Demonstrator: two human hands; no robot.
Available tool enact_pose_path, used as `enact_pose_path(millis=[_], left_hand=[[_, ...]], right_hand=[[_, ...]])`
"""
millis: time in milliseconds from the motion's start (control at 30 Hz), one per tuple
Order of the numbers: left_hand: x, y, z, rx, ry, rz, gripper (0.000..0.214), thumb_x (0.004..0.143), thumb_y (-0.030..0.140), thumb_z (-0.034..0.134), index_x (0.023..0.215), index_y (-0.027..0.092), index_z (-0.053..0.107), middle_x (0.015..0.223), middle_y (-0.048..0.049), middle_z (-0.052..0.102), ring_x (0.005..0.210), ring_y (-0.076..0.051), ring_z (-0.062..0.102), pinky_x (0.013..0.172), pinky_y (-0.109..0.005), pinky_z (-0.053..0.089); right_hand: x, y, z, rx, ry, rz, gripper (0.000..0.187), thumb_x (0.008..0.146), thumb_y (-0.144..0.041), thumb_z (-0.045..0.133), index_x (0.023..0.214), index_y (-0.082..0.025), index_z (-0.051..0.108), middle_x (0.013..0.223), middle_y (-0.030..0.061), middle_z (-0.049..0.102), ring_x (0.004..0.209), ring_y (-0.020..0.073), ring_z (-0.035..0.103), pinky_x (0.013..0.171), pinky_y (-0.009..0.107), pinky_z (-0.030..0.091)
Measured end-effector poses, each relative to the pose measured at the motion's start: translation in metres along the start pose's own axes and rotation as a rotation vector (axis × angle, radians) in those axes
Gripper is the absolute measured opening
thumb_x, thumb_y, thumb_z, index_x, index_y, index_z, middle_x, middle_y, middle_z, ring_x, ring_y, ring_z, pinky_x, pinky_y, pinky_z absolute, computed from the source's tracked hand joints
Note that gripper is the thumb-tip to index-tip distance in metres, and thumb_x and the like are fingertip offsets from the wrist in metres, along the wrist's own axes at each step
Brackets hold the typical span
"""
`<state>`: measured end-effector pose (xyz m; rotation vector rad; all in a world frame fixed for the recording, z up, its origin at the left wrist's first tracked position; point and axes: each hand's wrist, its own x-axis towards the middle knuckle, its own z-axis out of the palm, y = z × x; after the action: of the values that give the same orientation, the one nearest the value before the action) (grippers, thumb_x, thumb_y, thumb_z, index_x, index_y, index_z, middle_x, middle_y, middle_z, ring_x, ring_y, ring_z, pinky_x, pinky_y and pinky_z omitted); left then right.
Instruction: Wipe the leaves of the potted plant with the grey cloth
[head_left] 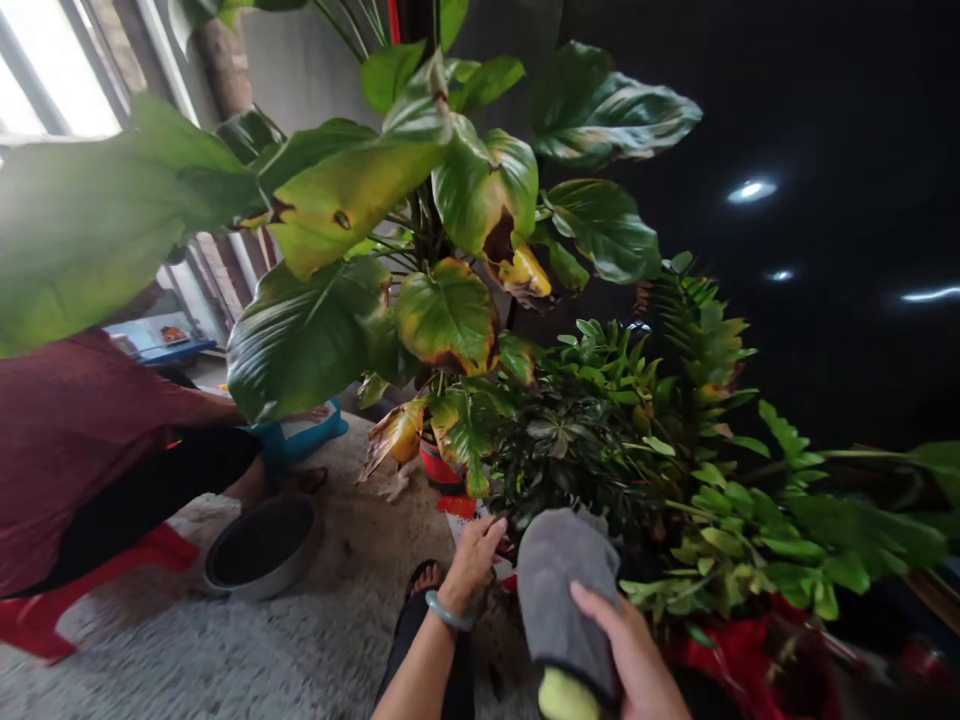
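My right hand (626, 640) is closed on a grey dusting mitt (566, 575) with a dark hem and a yellow-green part at its lower end. My left hand (474, 560), with a pale bangle on its wrist, is beside the mitt, low by the dark-leaved plant (555, 440). Its fingers reach forward, slightly bent and partly apart, and I see nothing in them. Above both hands spreads a tall plant with broad leaves (450, 310), several of them yellowed and browned at the edges. Its red pot (441, 465) shows beyond my left hand.
At the left a person in a dark red top (82, 450) sits on a red stool (97, 590). A grey basin (262, 545) is on the concrete floor by them, near a blue plastic item (304, 440). More potted greenery (780, 540) and a red wrapping (757, 660) stand right. Behind is a dark glossy wall.
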<state>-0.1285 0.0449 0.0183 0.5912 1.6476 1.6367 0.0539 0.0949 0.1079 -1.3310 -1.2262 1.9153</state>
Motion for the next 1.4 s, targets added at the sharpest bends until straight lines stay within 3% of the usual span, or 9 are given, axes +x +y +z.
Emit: enact_pose_path(millis=[100,300,433,567,633,833,1000,1133,1400], left_hand=[[-0.007,0.004,-0.006,-0.024,0.08,-0.032,0.045,0.059,0.06,0.064,0.064,0.015,0.063,0.056,-0.0006,0.056,0.057,-0.014,0.053,0.049,-0.023,0.037],[-0.011,0.011,0.003,-0.222,0.088,-0.116,0.052,0.053,0.059,0.07,0.079,0.014,0.067,0.09,-0.0093,0.068,0.066,-0.014,0.057,0.055,-0.025,0.041],[-0.007,0.01,0.007,-0.327,0.088,-0.158,0.055,0.049,0.06,0.073,0.078,0.015,0.064,0.09,-0.0082,0.068,0.064,-0.013,0.057,0.056,-0.025,0.041],[-0.003,0.007,0.004,-0.356,0.073,-0.184,0.051,0.051,0.056,0.074,0.077,0.013,0.064,0.087,-0.008,0.068,0.061,-0.012,0.056,0.054,-0.024,0.041],[-0.003,0.007,0.003,-0.371,0.07,-0.193,0.047,0.054,0.053,0.075,0.077,0.013,0.065,0.085,-0.0076,0.069,0.06,-0.011,0.056,0.053,-0.024,0.041],[-0.003,0.009,0.003,-0.385,0.065,-0.196,0.04,0.056,0.047,0.074,0.075,0.014,0.066,0.085,-0.0065,0.069,0.059,-0.011,0.056,0.051,-0.023,0.04],[0.003,0.005,0.0,-0.398,0.058,-0.186,0.048,0.047,0.05,0.078,0.074,0.013,0.065,0.078,-0.0056,0.067,0.058,-0.012,0.055,0.053,-0.025,0.04],[0.009,0.002,-0.002,-0.383,0.076,-0.208,0.046,0.051,0.048,0.077,0.079,0.013,0.067,0.08,-0.0059,0.068,0.058,-0.011,0.055,0.055,-0.024,0.039],[0.024,0.008,0.001,-0.384,0.048,-0.226,0.037,0.045,0.039,0.078,0.069,0.014,0.068,0.068,-0.0037,0.066,0.061,-0.014,0.056,0.057,-0.025,0.04]], right_hand=[[-0.015,0.008,-0.017,-0.017,-0.003,0.009,0.046,0.043,-0.047,0.08,0.074,-0.014,0.073,0.071,0.01,0.074,0.081,0.0344,0.068,0.07,0.04,0.053],[0.011,-0.046,-0.015,0.348,0.304,-0.285,0.042,0.039,-0.036,0.079,0.075,-0.017,0.069,0.072,0.0042,0.074,0.082,0.029,0.067,0.078,0.039,0.052],[0.014,-0.016,0.004,0.23,0.088,-0.076,0.043,0.039,-0.04,0.08,0.073,-0.015,0.071,0.078,0.0075,0.075,0.091,0.0316,0.067,0.084,0.042,0.051],[-0.015,0.028,-0.002,0.025,-0.082,0.055,0.039,0.047,-0.047,0.079,0.07,-0.016,0.072,0.074,0.0099,0.074,0.091,0.0342,0.067,0.083,0.043,0.051],[-0.024,0.024,-0.01,0.026,-0.094,0.017,0.039,0.048,-0.049,0.078,0.07,-0.017,0.073,0.075,0.0089,0.074,0.092,0.0336,0.067,0.082,0.04,0.052],[0.0,-0.037,0.002,0.273,0.244,-0.307,0.038,0.045,-0.04,0.075,0.077,-0.019,0.068,0.078,0.0042,0.075,0.093,0.0304,0.066,0.079,0.039,0.053],[0.011,0.006,0.015,0.159,-0.01,0.001,0.035,0.047,-0.043,0.076,0.072,-0.019,0.069,0.079,0.007,0.075,0.094,0.0314,0.067,0.081,0.042,0.053],[-0.006,0.049,0.007,0.076,-0.095,0.049,0.031,0.051,-0.048,0.074,0.065,-0.021,0.07,0.073,0.0074,0.074,0.089,0.0315,0.067,0.08,0.04,0.052],[-0.019,0.006,-0.022,0.031,-0.098,0.04,0.039,0.046,-0.051,0.077,0.067,-0.019,0.073,0.067,0.0054,0.073,0.078,0.0303,0.067,0.076,0.037,0.052]])
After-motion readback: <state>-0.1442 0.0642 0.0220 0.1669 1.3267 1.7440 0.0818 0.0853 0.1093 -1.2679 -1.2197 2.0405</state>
